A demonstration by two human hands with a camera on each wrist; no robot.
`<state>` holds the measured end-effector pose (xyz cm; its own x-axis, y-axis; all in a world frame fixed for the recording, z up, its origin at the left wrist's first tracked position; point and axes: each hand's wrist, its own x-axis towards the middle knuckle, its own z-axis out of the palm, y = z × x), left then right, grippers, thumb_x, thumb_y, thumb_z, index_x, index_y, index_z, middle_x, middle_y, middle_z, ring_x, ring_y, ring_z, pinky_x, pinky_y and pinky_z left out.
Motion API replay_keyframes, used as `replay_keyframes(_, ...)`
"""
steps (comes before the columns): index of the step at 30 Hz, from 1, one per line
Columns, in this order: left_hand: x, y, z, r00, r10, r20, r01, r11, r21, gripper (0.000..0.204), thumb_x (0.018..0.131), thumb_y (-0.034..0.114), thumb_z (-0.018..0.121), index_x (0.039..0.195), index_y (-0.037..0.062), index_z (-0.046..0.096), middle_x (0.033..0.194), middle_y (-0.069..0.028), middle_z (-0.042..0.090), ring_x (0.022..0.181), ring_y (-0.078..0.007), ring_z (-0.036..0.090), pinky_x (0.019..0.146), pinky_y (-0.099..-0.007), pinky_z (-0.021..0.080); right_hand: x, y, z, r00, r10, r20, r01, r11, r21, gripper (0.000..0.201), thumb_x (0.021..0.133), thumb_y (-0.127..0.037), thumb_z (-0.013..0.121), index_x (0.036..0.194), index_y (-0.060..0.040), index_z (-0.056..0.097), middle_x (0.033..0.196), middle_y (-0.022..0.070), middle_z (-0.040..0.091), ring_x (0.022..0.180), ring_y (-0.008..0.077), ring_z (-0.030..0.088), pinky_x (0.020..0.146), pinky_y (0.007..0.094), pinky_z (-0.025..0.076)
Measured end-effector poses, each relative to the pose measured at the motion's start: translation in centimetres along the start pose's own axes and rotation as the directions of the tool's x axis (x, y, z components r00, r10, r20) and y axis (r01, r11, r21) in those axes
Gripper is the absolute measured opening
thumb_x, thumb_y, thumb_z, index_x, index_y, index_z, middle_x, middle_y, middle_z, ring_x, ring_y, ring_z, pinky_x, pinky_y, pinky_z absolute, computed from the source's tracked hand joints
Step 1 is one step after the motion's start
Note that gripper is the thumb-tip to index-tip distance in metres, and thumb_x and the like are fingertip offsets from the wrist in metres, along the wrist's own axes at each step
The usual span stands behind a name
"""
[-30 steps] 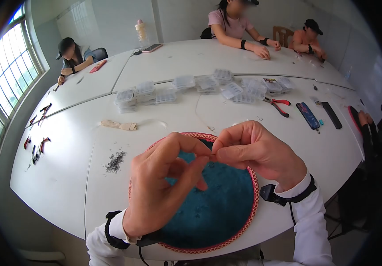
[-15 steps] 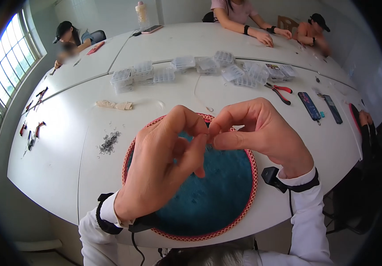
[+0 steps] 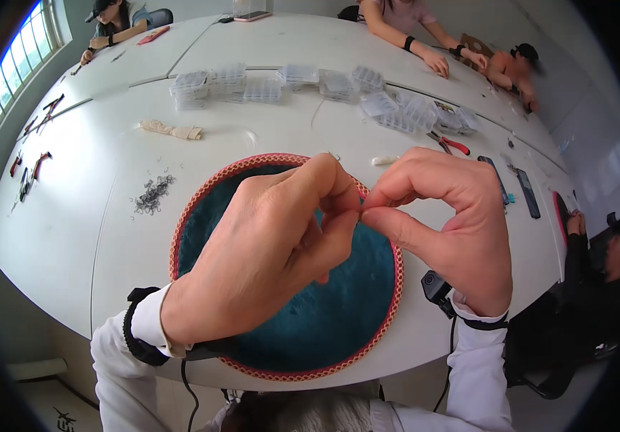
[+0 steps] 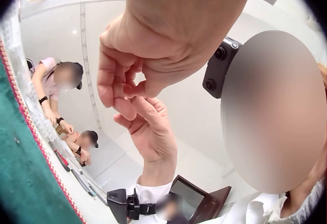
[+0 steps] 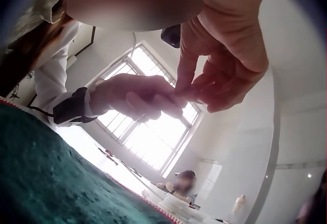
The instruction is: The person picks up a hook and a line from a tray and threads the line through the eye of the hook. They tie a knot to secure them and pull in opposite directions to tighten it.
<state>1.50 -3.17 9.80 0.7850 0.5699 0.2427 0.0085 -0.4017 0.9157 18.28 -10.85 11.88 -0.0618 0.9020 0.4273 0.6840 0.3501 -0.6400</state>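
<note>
Above a round teal mat (image 3: 310,338) with a red patterned rim, my two hands meet fingertip to fingertip. Thumb and index finger of my left hand (image 3: 267,237) pinch a tiny fishing hook, now almost wholly covered by the fingertips. From the other side my right hand (image 3: 447,223) pinches at the same spot, its thumb and index finger right against the left ones. A thin line (image 5: 134,125) slants down below the left hand in the right wrist view. Left of the mat lies a heap of small dark hooks (image 3: 153,194).
Several clear compartment boxes (image 3: 263,90) stand in a row beyond the mat. A beige cloth bundle (image 3: 172,130) lies left, red-handled pliers (image 3: 455,145) and a phone (image 3: 528,194) right. More pliers (image 3: 34,173) lie far left. Other people sit around the table.
The head view has tilted down, so the table appears higher. Both hands stay pinched together over the mat; the small hook seen under the fingertips earlier is now mostly hidden.
</note>
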Motion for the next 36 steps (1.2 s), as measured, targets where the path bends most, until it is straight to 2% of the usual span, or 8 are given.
replay_keyframes(6, 0.2, 0.1, -0.2, 0.998, -0.040, 0.039, 0.041, 0.999, -0.023, 0.004, 0.082, -0.001, 0.049, 0.082, -0.0025, 0.045, 0.076, -0.0048, 0.050, 0.053, -0.0100, 0.056, 0.045, -0.0210, 0.042, -0.1, 0.3, 0.5, 0.994, 0.111, 0.024, -0.113, 0.982, 0.152, 0.005, 0.069, 0.003, 0.062, 0.073, 0.0035, 0.059, 0.070, 0.0041, 0.058, 0.066, 0.0082, 0.055, 0.061, 0.0221, 0.044)
replay_keyframes(8, 0.4, -0.2, 0.0, 0.992, -0.127, -0.003, 0.122, 0.959, -0.258, 0.010, 0.084, 0.005, 0.054, 0.085, -0.0027, 0.049, 0.083, -0.0055, 0.053, 0.059, -0.0097, 0.057, 0.050, -0.0202, 0.045, -0.6, 0.6, 0.1, 0.947, 0.314, 0.076, -0.319, 0.874, 0.365, 0.005, 0.075, -0.005, 0.061, 0.075, 0.0000, 0.061, 0.070, 0.0025, 0.059, 0.066, 0.0078, 0.055, 0.062, 0.0202, 0.045)
replay_keyframes(9, 0.5, -0.5, 0.0, 0.992, -0.123, -0.001, 0.119, 0.959, -0.258, 0.010, 0.084, 0.005, 0.054, 0.085, -0.0027, 0.049, 0.083, -0.0055, 0.053, 0.059, -0.0097, 0.057, 0.050, -0.0202, 0.045, -0.9, 0.9, 0.1, 0.947, 0.314, 0.073, -0.319, 0.876, 0.363, 0.005, 0.075, -0.005, 0.061, 0.075, 0.0000, 0.061, 0.070, 0.0025, 0.059, 0.066, 0.0078, 0.055, 0.062, 0.0202, 0.045)
replay_keyframes(12, 0.6, -1.4, 0.7, 0.978, -0.107, 0.177, 0.173, 0.892, -0.417, 0.020, 0.080, 0.008, 0.064, 0.092, -0.0037, 0.053, 0.090, -0.0078, 0.056, 0.068, -0.0092, 0.058, 0.058, -0.0214, 0.051, -2.2, 2.0, 0.0, 0.903, 0.413, 0.113, -0.399, 0.713, 0.577, 0.010, 0.080, -0.009, 0.060, 0.079, 0.0019, 0.061, 0.073, 0.0019, 0.059, 0.070, 0.0048, 0.053, 0.063, 0.0182, 0.043)
replay_keyframes(16, 0.2, -1.8, 1.7, 0.967, -0.204, 0.150, 0.246, 0.897, -0.367, 0.016, 0.077, 0.002, 0.065, 0.087, -0.0035, 0.053, 0.085, -0.0078, 0.059, 0.069, -0.0097, 0.061, 0.058, -0.0211, 0.052, -3.2, 2.1, 0.7, 0.900, 0.424, 0.101, -0.401, 0.715, 0.573, 0.009, 0.080, -0.008, 0.060, 0.080, 0.0009, 0.061, 0.073, 0.0014, 0.058, 0.069, 0.0046, 0.053, 0.062, 0.0177, 0.043)
replay_keyframes(29, -0.8, -3.6, 2.7, 0.965, -0.262, 0.017, 0.252, 0.902, -0.351, 0.008, 0.078, -0.004, 0.062, 0.080, -0.0028, 0.054, 0.079, -0.0064, 0.059, 0.066, -0.0093, 0.060, 0.056, -0.0203, 0.052, -3.8, 2.9, 2.5, 0.874, 0.457, 0.168, -0.463, 0.676, 0.573, 0.011, 0.080, -0.012, 0.061, 0.078, -0.0011, 0.061, 0.072, 0.0005, 0.059, 0.069, 0.0053, 0.053, 0.059, 0.0189, 0.043)
replay_keyframes(32, -1.4, -4.1, 2.6, 0.975, -0.219, 0.023, 0.214, 0.916, -0.339, 0.007, 0.079, -0.004, 0.061, 0.081, -0.0029, 0.054, 0.077, -0.0066, 0.060, 0.065, -0.0090, 0.060, 0.056, -0.0204, 0.051, -3.9, 3.1, 2.8, 0.866, 0.456, 0.206, -0.491, 0.695, 0.525, 0.010, 0.078, -0.012, 0.062, 0.077, -0.0020, 0.061, 0.071, 0.0000, 0.059, 0.068, 0.0058, 0.054, 0.060, 0.0208, 0.044)
replay_keyframes(36, -2.3, -5.1, 2.3, 0.951, -0.289, 0.110, 0.309, 0.867, -0.392, 0.006, 0.079, -0.002, 0.061, 0.081, -0.0024, 0.055, 0.078, -0.0066, 0.061, 0.065, -0.0091, 0.060, 0.056, -0.0203, 0.050, -3.8, 2.7, 3.1, 0.824, 0.482, 0.299, -0.567, 0.688, 0.452, 0.009, 0.078, -0.011, 0.062, 0.077, -0.0018, 0.061, 0.071, 0.0009, 0.059, 0.069, 0.0072, 0.055, 0.061, 0.0227, 0.045)
